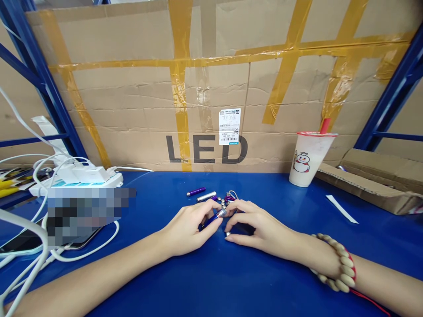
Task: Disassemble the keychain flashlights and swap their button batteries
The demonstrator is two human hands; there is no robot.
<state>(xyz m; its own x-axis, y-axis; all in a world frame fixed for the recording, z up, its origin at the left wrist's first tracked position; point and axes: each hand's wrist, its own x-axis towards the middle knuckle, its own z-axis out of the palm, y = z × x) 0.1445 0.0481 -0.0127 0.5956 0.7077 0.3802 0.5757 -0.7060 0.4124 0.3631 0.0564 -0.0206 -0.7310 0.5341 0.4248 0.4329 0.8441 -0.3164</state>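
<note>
My left hand (193, 222) is closed around a slim blue metal tube with a silver end and a small label (220, 214), like a penlight; the end points up and right. Close beside it, my right hand (249, 222) pinches a small silver round piece (228, 234) between thumb and fingertip. Just beyond the fingers lie several small silver button-like pieces (223, 203). A purple tube (196, 192) and a silver tube (206, 197) rest on the blue tabletop (211, 281). Behind the right fingers sits a small bundle with a purple cord (230, 196), partly hidden.
At the left, a white power strip (114, 179) has chargers and white cables (99, 255) running past phones. A drink cup (309, 160) with a red straw, a white paper strip (342, 209) and an open cardboard tray (373, 182) are at right. A taped cardboard box (139, 110) stands behind.
</note>
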